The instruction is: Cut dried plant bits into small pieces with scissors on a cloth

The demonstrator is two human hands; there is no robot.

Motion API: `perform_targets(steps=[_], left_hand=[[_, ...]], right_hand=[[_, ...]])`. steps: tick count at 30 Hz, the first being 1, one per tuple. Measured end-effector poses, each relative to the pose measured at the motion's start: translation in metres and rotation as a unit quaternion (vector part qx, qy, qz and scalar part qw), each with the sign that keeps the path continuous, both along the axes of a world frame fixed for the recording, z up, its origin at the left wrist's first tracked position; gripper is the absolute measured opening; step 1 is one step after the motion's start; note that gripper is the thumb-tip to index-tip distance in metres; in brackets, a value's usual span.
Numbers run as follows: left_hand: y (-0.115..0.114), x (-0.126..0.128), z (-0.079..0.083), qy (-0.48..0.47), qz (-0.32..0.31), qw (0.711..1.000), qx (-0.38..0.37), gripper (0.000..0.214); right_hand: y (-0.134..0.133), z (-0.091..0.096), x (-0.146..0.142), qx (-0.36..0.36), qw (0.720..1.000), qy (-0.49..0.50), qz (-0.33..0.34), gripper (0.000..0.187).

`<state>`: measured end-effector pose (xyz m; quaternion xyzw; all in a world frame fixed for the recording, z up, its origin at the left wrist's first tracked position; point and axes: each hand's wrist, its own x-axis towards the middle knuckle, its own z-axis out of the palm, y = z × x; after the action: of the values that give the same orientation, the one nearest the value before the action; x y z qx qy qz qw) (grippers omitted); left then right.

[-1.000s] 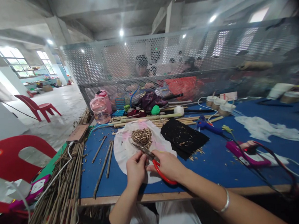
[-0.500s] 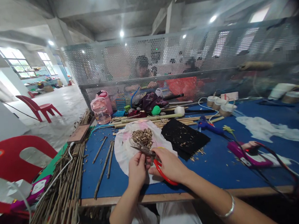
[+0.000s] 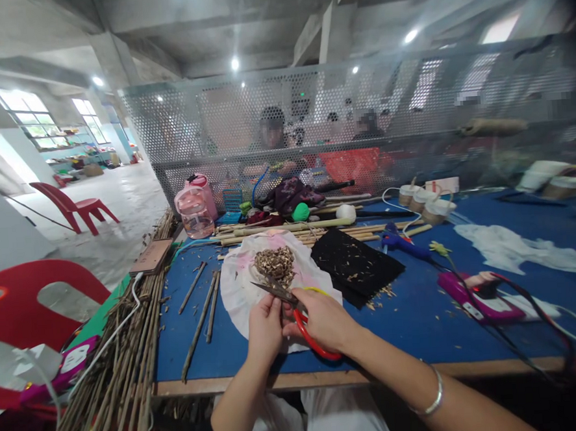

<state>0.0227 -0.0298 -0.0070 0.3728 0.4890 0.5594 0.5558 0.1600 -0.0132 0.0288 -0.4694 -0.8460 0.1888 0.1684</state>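
Two bare hands meet over the near part of a white sheet [image 3: 237, 293] spread on a blue desk [image 3: 402, 332]. The right hand [image 3: 323, 317] has its grip wrapped round the red handles of a pair of scissors [image 3: 283, 295], which sits above the sheet with its blades pointing toward the sheet's left side, on the near side of a heap of brown chips [image 3: 274, 263] resting on the sheet. The left hand [image 3: 265, 324] is right by the blades, thumb and fingers drawn together; what lies inside its grip is hidden, so whether it grasps anything cannot be told. Left of the sheet lie three cut sticks [image 3: 200, 333], and farther left of it runs a bundle of long stems [image 3: 125, 342]. Just right of the sheet is a black cloth [image 3: 356, 263] sprinkled with chips; farther right of it are a blue glue gun [image 3: 407, 244] and a purple power strip [image 3: 478, 298]. Beyond the sheet, pale poles [image 3: 289, 228] lie crosswise, with a green ball [image 3: 300, 211] behind them.
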Motion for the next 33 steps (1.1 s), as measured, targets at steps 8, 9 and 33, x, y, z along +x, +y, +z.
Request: perform_targets(steps=[8,9,33], left_hand=[[-0.002,-0.003,0.004,0.024,0.008,0.999,0.025,0.031],[-0.004,-0.004,0.005,0.028,0.003,0.999,0.032,0.03],[-0.014,-0.072,0.013,0.593,0.132,0.794,-0.006,0.025]], right_hand=[[-0.01,0.001,-0.002,-0.05,0.997,-0.001,-0.065,0.038],[-0.015,0.001,-0.004,-0.053,0.995,0.0,-0.08,0.037],[-0.032,-0.028,0.135,0.085,0.934,-0.111,-0.33,0.055]])
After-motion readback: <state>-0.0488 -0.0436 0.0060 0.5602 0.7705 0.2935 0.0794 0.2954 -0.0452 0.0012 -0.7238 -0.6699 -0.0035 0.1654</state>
